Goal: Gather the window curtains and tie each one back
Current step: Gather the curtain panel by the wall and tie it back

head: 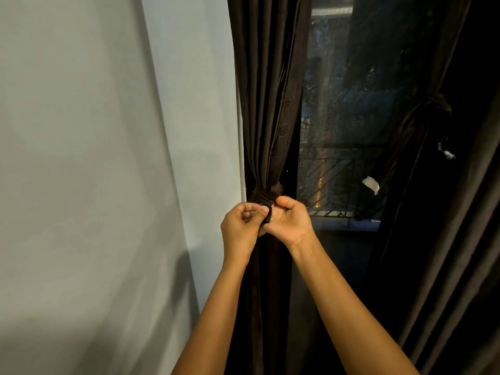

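Note:
A dark brown curtain (266,104) hangs at the left edge of the window, bunched tight at waist height by a dark tie-back band (262,197). My left hand (242,226) pinches the free end of the band between thumb and fingers. Touching it on the right, my right hand (290,219) curls round the same band end, thumb on top. A second dark curtain (422,125) at the right of the window is gathered and held back by its own tie.
A pale wall (108,158) fills the left half of the view. The window pane (338,131) shows a dark night scene with a railing. More brown drapery (465,239) hangs at the far right. A piece of white tape (371,184) sticks to the glass.

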Demonstrator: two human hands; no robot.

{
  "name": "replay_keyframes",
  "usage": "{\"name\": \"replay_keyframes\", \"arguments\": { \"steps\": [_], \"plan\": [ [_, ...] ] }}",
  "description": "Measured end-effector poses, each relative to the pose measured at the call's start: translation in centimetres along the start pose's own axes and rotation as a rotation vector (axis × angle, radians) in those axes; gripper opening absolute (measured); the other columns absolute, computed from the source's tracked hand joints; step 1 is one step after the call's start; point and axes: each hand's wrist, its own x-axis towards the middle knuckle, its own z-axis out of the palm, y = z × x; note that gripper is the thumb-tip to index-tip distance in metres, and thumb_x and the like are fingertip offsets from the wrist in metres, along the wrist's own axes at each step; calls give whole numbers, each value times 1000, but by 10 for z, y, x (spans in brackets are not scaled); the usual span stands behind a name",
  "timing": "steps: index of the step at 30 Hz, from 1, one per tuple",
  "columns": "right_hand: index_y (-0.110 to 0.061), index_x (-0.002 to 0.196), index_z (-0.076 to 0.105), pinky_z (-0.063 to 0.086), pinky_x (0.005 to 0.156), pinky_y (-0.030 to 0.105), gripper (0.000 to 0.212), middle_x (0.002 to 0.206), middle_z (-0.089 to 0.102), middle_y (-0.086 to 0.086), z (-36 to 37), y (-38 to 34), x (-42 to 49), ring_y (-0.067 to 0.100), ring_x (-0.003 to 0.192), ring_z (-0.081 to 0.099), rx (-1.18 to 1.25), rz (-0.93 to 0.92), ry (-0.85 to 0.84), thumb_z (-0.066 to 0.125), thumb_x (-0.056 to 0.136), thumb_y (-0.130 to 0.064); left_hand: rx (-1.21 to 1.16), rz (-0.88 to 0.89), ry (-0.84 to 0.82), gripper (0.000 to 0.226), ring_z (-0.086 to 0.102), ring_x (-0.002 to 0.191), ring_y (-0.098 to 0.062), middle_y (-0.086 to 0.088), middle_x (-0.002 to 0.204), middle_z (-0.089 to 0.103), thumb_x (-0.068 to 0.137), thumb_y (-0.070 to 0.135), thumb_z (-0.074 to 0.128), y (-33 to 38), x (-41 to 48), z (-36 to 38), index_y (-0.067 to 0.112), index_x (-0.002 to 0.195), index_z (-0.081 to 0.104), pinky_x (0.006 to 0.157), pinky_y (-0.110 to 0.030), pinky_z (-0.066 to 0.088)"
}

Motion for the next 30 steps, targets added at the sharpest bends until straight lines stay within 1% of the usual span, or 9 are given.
{"name": "replay_keyframes", "arguments": {
  "steps": [3,6,8,13,15,17,20,25,30],
  "plan": [
    [6,114,51,29,95,65,42,105,60,37,-3,-2,-2,52,98,56,-37,-13,-30,42,79,-15,125,195,125,22,63,73,-8,9,84,65,82,37,69,7,-4,2,19,94,63,64,-17,53],
    [-14,90,51,45,83,60,12,92,70,15,-4,-6,-3,35,83,70,-138,-121,-57,44,82,-8,237,337,149,30,59,69,-7,12,84,64,79,50,66,19,-2,6,25,95,65,60,-15,49],
    [-12,103,53,49,80,52,25,94,71,9,-7,-8,-3,25,87,70,-255,-147,-71,44,81,-3,335,380,145,32,58,71,-5,14,84,64,77,54,65,25,7,9,27,95,66,61,-15,48],
    [-15,107,54,52,78,38,34,96,64,6,-12,-5,0,18,88,62,-308,-193,-27,44,87,11,396,483,112,13,54,93,-9,8,93,63,82,34,69,26,26,12,24,90,69,75,-12,40],
    [-11,106,53,56,70,31,33,95,65,8,-15,-3,2,17,85,64,-274,-246,8,50,85,13,353,526,115,8,50,95,1,8,97,55,81,25,71,26,29,9,21,87,70,79,-8,38],
    [-9,98,54,55,66,25,28,91,67,10,-18,3,1,16,79,66,-305,-338,77,54,84,15,352,613,100,5,50,92,7,7,98,53,81,17,71,27,33,6,17,86,70,80,-5,39],
    [-9,89,57,54,68,26,22,80,66,11,-25,17,-1,17,77,67,-541,-570,220,64,81,10,428,721,1,5,56,90,-3,5,95,61,86,14,66,33,43,3,16,88,69,82,-16,46],
    [-9,82,61,55,77,31,19,71,62,6,-25,19,2,19,75,63,-682,-712,309,71,78,6,525,803,-85,8,61,83,-11,4,88,66,92,19,58,47,56,4,18,91,66,74,-31,52],
    [-11,78,58,53,68,26,21,66,64,-2,-34,11,5,12,70,63,-771,-715,313,70,78,6,488,831,8,10,63,77,-9,4,85,68,92,21,59,44,55,11,16,91,68,67,-29,53]
  ]
}}
